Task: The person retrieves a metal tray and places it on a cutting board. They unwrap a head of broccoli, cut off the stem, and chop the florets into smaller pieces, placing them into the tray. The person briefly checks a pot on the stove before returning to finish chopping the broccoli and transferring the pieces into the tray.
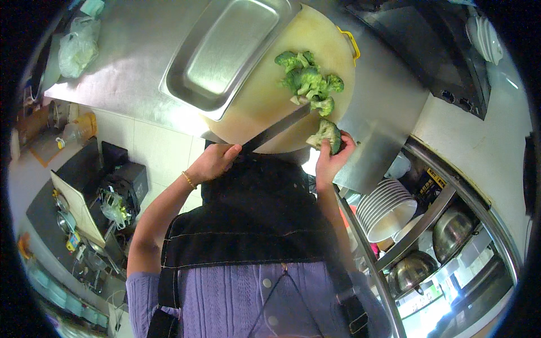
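My left hand (pixel 217 161) is closed around the handle end of a kitchen knife (pixel 281 125). Its blade slants across a round, yellowed cutting board (pixel 253 95), with its far end beside a heap of cut broccoli florets (pixel 310 80). Between the thumb and fingers of my right hand (pixel 334 157) is a larger broccoli piece (pixel 327 134), at the board's near right edge. A deep stainless steel pan (pixel 207 103) sits at the board's upper left, partly overlapping it.
Both stand on a steel counter (pixel 127 55), with plastic bags (pixel 78 48) at the far left. A yellow handle (pixel 354 44) projects at the board's upper right. Black cooking equipment (pixel 422 46) stands at right. Below are shelves with stacked white bowls (pixel 386 211) and metal bowls (pixel 412 270).
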Available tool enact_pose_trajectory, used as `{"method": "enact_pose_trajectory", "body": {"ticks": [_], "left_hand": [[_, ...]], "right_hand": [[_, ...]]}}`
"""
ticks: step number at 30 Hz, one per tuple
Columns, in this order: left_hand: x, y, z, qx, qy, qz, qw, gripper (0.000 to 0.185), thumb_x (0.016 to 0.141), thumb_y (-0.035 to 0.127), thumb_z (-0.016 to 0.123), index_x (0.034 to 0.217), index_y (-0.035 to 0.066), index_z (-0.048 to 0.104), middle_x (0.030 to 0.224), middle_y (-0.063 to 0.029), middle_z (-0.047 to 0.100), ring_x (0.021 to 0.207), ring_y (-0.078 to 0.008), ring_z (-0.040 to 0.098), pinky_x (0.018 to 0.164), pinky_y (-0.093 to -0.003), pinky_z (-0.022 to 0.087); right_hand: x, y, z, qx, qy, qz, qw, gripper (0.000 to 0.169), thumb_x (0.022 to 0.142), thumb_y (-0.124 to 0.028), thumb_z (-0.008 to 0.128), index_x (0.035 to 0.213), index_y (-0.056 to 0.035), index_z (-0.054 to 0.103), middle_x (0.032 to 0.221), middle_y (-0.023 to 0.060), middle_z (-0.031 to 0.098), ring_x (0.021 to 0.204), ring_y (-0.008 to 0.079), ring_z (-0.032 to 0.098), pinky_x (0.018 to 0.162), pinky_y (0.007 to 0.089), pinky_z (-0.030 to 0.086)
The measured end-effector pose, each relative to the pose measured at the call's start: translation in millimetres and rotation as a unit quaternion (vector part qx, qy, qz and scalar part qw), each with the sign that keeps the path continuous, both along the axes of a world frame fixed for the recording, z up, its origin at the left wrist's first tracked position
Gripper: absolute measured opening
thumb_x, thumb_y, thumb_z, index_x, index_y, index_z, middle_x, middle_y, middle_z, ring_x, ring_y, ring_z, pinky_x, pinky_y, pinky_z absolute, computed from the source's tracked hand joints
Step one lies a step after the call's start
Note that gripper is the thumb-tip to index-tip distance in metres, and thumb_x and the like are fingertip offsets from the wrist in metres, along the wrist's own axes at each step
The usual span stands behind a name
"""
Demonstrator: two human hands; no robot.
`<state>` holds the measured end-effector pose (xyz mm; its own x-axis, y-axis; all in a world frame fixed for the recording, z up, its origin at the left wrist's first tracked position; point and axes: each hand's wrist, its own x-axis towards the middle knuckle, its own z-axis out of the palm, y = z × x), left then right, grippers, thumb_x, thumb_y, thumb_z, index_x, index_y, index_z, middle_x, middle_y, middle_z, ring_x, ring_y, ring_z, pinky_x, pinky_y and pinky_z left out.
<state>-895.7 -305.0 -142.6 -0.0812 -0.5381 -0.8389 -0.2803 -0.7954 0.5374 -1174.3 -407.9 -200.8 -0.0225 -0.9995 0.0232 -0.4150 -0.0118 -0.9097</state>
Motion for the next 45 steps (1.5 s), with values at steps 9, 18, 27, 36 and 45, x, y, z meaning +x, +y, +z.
{"method": "enact_pose_trajectory", "body": {"ticks": [9, 18, 27, 36, 45], "left_hand": [[-9.6, 5.2, 38.8, -0.125, -0.074, -0.061, 0.987, 0.034, 0.098, 0.031, 0.051, 0.118, 0.007, 0.063, 0.103, -0.0195, 0.068, 0.094, -0.0394, 0.064, 0.082, -0.0435, 0.051], [-8.0, 19.7, 43.7, -0.175, -0.094, -0.163, 0.966, 0.04, 0.095, 0.035, 0.056, 0.127, 0.012, 0.057, 0.101, -0.0153, 0.068, 0.087, -0.0365, 0.065, 0.076, -0.0436, 0.052], [-13.1, 12.4, 36.6, -0.203, -0.09, -0.154, 0.963, 0.037, 0.095, 0.035, 0.055, 0.122, 0.01, 0.059, 0.095, -0.0174, 0.068, 0.085, -0.0374, 0.065, 0.074, -0.0443, 0.052], [-17.0, 7.7, 16.3, -0.119, -0.083, -0.11, 0.983, 0.038, 0.098, 0.036, 0.05, 0.119, 0.008, 0.064, 0.1, -0.0217, 0.067, 0.093, -0.0403, 0.063, 0.083, -0.0436, 0.05], [0.7, 9.2, -6.6, 0.028, 0.062, 0.044, 0.997, 0.055, 0.103, 0.044, 0.04, 0.073, 0.0, 0.052, 0.061, -0.0029, 0.05, 0.057, -0.012, 0.048, 0.055, -0.0293, 0.043]], "right_hand": [[-2.2, -5.2, -5.1, -0.096, 0.094, 0.019, 0.991, 0.051, 0.083, -0.004, 0.066, 0.127, -0.0006, 0.04, 0.125, 0.0179, 0.043, 0.118, 0.0297, 0.044, 0.107, 0.04, 0.031], [10.6, 8.9, -3.5, -0.092, 0.071, -0.005, 0.993, 0.041, 0.079, 0.0, 0.068, 0.111, -0.004, 0.043, 0.122, 0.0179, 0.043, 0.12, 0.0338, 0.046, 0.106, 0.0431, 0.034], [14.1, 17.1, -15.4, -0.1, 0.072, -0.014, 0.992, 0.041, 0.079, 0.003, 0.065, 0.112, -0.0031, 0.041, 0.122, 0.0175, 0.04, 0.121, 0.0344, 0.045, 0.106, 0.0443, 0.033], [15.7, 16.9, -15.9, -0.114, 0.096, 0.017, 0.989, 0.038, 0.08, -0.002, 0.069, 0.107, -0.0042, 0.043, 0.118, 0.02, 0.041, 0.115, 0.0379, 0.043, 0.1, 0.0466, 0.034], [-6.8, 31.1, -21.3, -0.113, 0.083, 0.012, 0.99, 0.044, 0.081, 0.001, 0.067, 0.113, -0.0038, 0.038, 0.121, 0.0188, 0.04, 0.119, 0.0341, 0.045, 0.103, 0.0462, 0.033]]}}
